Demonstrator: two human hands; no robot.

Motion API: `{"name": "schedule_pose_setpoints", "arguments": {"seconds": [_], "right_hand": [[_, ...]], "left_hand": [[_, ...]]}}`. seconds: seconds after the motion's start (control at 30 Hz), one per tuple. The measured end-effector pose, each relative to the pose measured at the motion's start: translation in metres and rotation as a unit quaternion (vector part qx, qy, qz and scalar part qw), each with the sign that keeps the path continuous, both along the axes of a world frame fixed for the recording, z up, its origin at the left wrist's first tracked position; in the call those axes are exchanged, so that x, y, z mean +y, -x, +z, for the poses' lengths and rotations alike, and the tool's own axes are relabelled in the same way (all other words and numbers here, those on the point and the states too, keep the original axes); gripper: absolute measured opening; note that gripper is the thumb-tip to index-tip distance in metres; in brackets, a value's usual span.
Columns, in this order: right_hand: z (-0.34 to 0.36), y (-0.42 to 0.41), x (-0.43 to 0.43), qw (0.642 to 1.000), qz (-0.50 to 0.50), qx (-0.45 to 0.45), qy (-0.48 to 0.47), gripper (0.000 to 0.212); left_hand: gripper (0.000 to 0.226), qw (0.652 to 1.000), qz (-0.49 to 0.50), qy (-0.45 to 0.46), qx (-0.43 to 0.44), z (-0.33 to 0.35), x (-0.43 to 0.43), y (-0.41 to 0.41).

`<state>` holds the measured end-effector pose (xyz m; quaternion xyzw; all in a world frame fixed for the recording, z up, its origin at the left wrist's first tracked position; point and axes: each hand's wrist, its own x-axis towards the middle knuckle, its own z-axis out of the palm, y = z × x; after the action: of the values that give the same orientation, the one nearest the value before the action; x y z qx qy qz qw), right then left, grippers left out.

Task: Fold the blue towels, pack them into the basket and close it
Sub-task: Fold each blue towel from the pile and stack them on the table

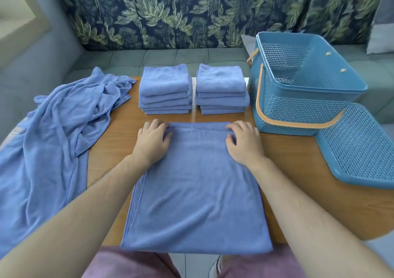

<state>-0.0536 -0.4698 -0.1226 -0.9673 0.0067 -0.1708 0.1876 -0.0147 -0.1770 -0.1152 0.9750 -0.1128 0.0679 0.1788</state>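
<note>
Towel lies flat on the bench, centre front, its near edge at the bench's front edge. Both arms are stretched forward, palms down. Left hand is on the far left corner and right hand on the far right. Fingers are curled over the far hem, thumbs inward, each hand gripping the towel. Beyond it sit two folded piles: left stack and right stack. Unfolded pile drapes the bench's left end. Basket stands open at far right, with the lid just beside it.

A wooden table stands before a grey-green sofa with palm-leaf back cushions; pale floor tiles below
</note>
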Motion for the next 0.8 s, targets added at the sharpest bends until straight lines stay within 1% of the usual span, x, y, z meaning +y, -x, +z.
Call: {"name": "schedule_pose_setpoints", "arguments": {"seconds": [0.1,0.17,0.27,0.37,0.47,0.6,0.63,0.73,0.8], "right_hand": [[-0.013,-0.001,-0.004,0.997,-0.06,-0.024,-0.033,0.037],[-0.014,-0.004,-0.005,0.995,-0.074,-0.031,-0.051,0.032],[-0.017,-0.008,-0.008,0.994,-0.055,-0.069,-0.067,0.017],[-0.018,-0.009,-0.012,0.991,-0.02,-0.094,-0.088,0.008],[-0.014,-0.008,-0.011,0.991,-0.032,-0.085,-0.102,0.005],[-0.01,-0.005,-0.006,0.994,-0.07,-0.056,-0.065,0.018],[-0.01,-0.005,-0.006,0.994,-0.077,-0.048,-0.062,0.018],[-0.011,-0.005,-0.007,0.992,-0.083,-0.034,-0.085,0.007],[-0.011,-0.004,-0.008,0.989,-0.068,-0.044,-0.125,0.003]], "left_hand": [[0.033,0.998,0.032,0.035,-0.033,-0.012,0.005,0.002],[0.027,0.997,0.043,0.04,-0.041,-0.015,0.005,0.001],[0.014,0.997,0.031,0.049,-0.057,-0.016,0.005,-0.001],[0.009,0.995,0.023,0.073,-0.059,-0.015,0.006,0.0],[0.009,0.994,0.023,0.091,-0.058,-0.013,0.004,0.001],[0.007,0.992,0.021,0.11,-0.059,-0.013,0.005,0.002],[0.008,0.992,0.019,0.113,-0.062,-0.013,0.006,0.002],[0.009,0.989,0.015,0.127,-0.068,-0.015,0.007,0.0],[0.008,0.988,0.007,0.14,-0.071,-0.015,0.008,0.0]]}}
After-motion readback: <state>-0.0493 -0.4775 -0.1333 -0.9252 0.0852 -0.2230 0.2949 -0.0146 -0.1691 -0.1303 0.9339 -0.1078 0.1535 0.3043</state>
